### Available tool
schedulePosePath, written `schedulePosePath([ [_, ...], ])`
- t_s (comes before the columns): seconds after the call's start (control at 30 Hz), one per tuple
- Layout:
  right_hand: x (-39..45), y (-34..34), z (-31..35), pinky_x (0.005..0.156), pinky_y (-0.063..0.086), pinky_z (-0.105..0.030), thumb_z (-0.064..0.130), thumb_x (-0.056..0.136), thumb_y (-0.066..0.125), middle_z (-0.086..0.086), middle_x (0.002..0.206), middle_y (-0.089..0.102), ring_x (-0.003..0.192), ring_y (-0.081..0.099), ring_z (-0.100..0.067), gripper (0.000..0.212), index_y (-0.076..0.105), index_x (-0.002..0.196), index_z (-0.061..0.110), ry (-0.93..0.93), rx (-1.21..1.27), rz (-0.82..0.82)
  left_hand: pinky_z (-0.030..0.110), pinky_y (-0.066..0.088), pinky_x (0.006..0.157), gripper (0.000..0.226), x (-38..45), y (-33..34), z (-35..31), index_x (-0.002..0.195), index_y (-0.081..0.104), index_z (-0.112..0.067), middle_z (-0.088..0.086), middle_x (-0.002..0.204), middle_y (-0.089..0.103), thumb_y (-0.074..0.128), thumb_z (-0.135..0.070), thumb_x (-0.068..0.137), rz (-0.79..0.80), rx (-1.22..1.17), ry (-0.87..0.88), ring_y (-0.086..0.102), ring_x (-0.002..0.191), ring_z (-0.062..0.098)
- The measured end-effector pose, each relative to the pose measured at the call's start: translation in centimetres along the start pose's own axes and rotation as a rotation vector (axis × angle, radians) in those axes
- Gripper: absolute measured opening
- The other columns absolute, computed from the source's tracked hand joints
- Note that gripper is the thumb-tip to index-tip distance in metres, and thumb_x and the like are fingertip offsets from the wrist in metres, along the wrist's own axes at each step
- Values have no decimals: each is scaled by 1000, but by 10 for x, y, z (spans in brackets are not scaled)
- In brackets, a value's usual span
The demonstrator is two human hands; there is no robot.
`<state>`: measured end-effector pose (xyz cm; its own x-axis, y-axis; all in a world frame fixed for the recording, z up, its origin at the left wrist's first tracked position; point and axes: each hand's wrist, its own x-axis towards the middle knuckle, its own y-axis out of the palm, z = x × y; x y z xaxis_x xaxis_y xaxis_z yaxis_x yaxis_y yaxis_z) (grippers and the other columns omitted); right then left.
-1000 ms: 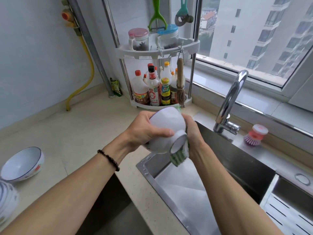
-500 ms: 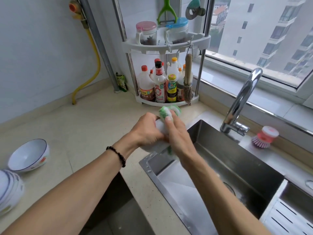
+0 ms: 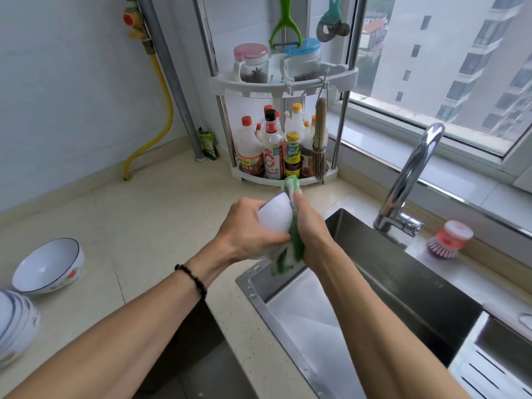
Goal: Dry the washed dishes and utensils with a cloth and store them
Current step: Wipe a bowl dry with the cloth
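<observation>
Above the sink's (image 3: 260,295) near corner, the left hand (image 3: 247,230) grips the white bowl (image 3: 273,216) while the right hand (image 3: 312,228) presses the green cloth (image 3: 293,243) against it. Best to turn the bowl steadily, wiping rim and base.

A corner rack (image 3: 283,84) of sauce bottles (image 3: 273,152) stands just beyond the fingers, a chrome faucet (image 3: 408,180) to their right (scrub brush (image 3: 449,240) beside it).

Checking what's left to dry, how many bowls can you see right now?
3 at least. A white bowl held in the left hand, wiped with the cloth; a blue-rimmed bowl on the counter at left; a striped bowl at the left edge, possibly a stack.
</observation>
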<state>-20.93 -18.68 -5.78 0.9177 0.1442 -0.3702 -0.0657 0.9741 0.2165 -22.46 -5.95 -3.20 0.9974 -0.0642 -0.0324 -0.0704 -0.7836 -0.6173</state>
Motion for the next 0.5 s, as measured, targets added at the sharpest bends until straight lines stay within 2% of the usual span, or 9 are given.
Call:
schedulePosePath([
  [0.03,1,-1,1,62,59,-29,59,101,34,-16,112,67,80,69,-21,51,58,123,19,-64,-72,8,32,56,54,24,1,-1,0,77,72,-15,2,76,70,90,-16,61,-9,-35,-18,69,69,21],
  [0.07,3,1,-3,80,59,-30,58,102,32,-15,135,58,103,66,-21,51,51,136,26,-175,-196,16,28,53,52,22,4,-2,0,75,70,-14,1,74,69,89,-12,63,-18,-49,-37,67,68,20],
  [0.1,2,5,-7,104,49,-36,56,104,30,-7,155,40,130,51,-21,50,41,147,33,-303,-302,24,24,50,52,20,8,-4,-1,72,68,-14,0,72,68,86,-8,66,-20,-32,-46,66,67,20],
  [0.13,-1,9,-8,119,32,-41,53,105,30,0,162,27,145,34,-19,49,32,152,39,-382,-345,33,23,48,51,18,10,-6,-4,71,67,-13,-1,70,67,83,-7,68,-13,-8,-46,66,67,20],
  [0.17,-2,10,-8,121,27,-47,55,104,31,1,162,27,147,31,-19,47,33,150,45,-408,-326,31,23,48,52,17,10,-8,-6,73,68,-12,0,70,68,84,-7,68,2,-15,-41,66,67,20],
  [0.23,-4,6,1,106,45,-58,63,97,34,-4,144,52,127,56,-29,39,49,133,54,-387,-235,-34,26,54,56,23,4,-12,-10,80,73,-11,2,76,73,89,-5,64,48,-151,-16,70,69,17],
  [0.3,-4,-5,10,93,54,-61,57,96,40,-8,124,68,105,69,-37,39,62,125,43,-268,-65,-48,30,59,63,37,-3,-16,-11,88,76,-9,5,84,76,94,-8,56,73,-371,-18,72,76,19],
  [0.4,-3,-23,16,88,56,-50,44,100,48,-16,108,74,92,72,-33,37,70,117,20,-120,185,-24,37,59,70,55,-7,-19,-6,95,76,-9,12,95,77,91,-22,44,146,-629,-16,72,85,27],
  [0.5,-7,-26,11,71,57,-40,40,100,49,-13,86,76,70,71,-25,32,74,98,20,-142,196,-54,39,59,74,65,-4,-26,-4,104,74,-6,16,103,75,92,-23,43,322,-668,-44,71,92,30],
])
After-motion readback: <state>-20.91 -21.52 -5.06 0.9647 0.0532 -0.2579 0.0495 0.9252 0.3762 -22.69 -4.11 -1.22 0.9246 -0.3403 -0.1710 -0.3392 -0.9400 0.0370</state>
